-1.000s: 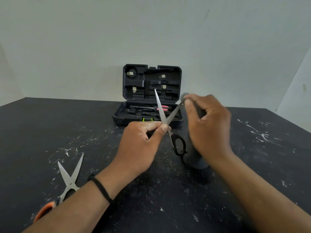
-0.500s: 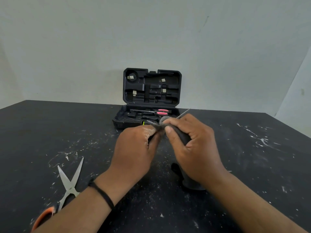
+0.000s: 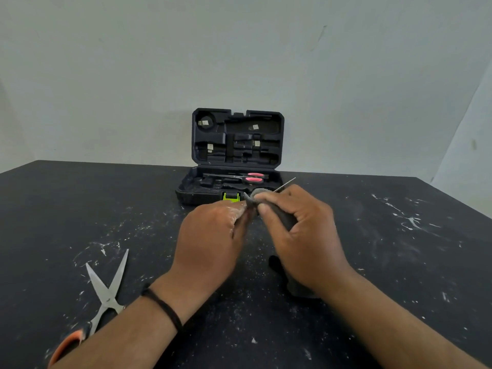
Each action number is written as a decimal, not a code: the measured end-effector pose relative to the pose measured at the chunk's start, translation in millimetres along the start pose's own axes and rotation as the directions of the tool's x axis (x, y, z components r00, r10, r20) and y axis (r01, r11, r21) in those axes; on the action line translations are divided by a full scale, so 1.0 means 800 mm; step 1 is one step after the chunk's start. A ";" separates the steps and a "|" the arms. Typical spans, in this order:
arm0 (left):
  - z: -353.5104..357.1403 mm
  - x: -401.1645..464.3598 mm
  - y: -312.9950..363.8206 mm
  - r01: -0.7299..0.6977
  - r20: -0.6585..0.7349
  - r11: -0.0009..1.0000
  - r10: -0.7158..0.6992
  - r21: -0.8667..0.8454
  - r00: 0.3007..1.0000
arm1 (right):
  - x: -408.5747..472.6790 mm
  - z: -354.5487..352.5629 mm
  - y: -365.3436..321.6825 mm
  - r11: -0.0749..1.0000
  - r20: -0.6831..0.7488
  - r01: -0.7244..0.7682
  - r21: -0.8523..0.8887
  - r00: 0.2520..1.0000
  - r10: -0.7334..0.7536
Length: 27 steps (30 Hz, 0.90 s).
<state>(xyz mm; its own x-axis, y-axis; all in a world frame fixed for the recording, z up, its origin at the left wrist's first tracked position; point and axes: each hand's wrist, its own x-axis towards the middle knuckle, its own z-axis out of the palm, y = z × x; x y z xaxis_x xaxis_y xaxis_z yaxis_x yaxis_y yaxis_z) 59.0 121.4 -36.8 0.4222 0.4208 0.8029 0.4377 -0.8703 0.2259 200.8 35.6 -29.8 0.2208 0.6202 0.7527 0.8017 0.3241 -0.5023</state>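
Observation:
My left hand (image 3: 210,241) grips a pair of black-handled scissors (image 3: 285,185) over the middle of the black table; only one thin blade tip shows past my right hand, and a dark handle loop peeks out below it. My right hand (image 3: 303,235) pinches a dark grey cloth (image 3: 257,196) round the blades, right beside my left thumb. The cloth's lower end hangs down under my right wrist.
An open black tool case (image 3: 237,137) stands at the table's far side, with red-handled scissors (image 3: 253,178) lying in its tray. Orange-handled scissors (image 3: 106,294) lie open at the near left. White specks dot the black table (image 3: 399,249). A pale wall rises behind.
The scissors have tipped down from upright, and their blades are now mostly hidden. My right hand slid with the cloth from the blade tip down toward my left hand.

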 end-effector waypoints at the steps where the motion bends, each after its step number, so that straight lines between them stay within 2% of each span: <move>1: 0.000 -0.001 -0.002 0.001 0.006 1.000 -0.001 -0.009 1.000 | 0.004 -0.001 0.004 1.000 -0.023 -0.012 -0.028 1.000 0.011; 4: 0.005 -0.002 -0.003 0.008 0.019 1.000 -0.009 0.026 1.000 | 0.018 -0.016 0.021 0.983 -0.238 -0.155 -0.099 0.963 0.128; 5: 0.008 -0.002 -0.002 0.009 0.020 0.999 -0.010 0.036 1.000 | 0.016 -0.018 0.023 0.980 -0.251 -0.179 -0.091 0.956 0.151; 9: 0.007 -0.002 -0.001 -0.001 -0.001 1.000 0.001 0.012 1.000 | -0.002 0.004 0.003 0.998 -0.035 -0.038 -0.053 0.999 0.036; 13: 0.004 0.001 0.005 -0.002 -0.005 1.000 0.002 0.019 1.000 | 0.015 -0.004 0.014 0.980 -0.228 -0.186 -0.072 0.959 0.166; 17: 0.007 0.000 0.000 0.001 -0.003 1.000 -0.001 -0.008 1.000 | 0.000 0.005 0.001 0.997 -0.027 -0.052 -0.060 0.998 0.051; 20: 0.007 0.001 0.003 -0.012 0.000 1.000 0.012 0.010 1.000 | 0.020 -0.011 0.019 0.975 -0.236 -0.193 -0.113 0.958 0.162; 21: 0.008 0.002 0.006 -0.011 -0.001 1.000 0.011 0.009 1.000 | 0.019 -0.014 0.022 0.972 -0.258 -0.217 -0.096 0.948 0.186; 25: 0.007 0.002 0.003 -0.018 -0.018 0.999 0.017 -0.036 1.000 | 0.000 0.004 0.003 0.992 -0.059 -0.033 -0.124 0.998 0.026; 27: 0.006 0.002 0.002 -0.006 -0.013 1.000 0.006 -0.030 1.000 | 0.015 -0.004 0.011 0.976 -0.177 -0.108 -0.188 0.981 0.074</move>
<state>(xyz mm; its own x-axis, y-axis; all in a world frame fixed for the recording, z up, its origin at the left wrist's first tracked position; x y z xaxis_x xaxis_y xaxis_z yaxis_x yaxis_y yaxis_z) 64.1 122.1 -37.5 0.4140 0.4125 0.8114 0.4114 -0.8800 0.2375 212.2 43.3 -23.6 0.3746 0.5063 0.7767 0.8633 0.1152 -0.4914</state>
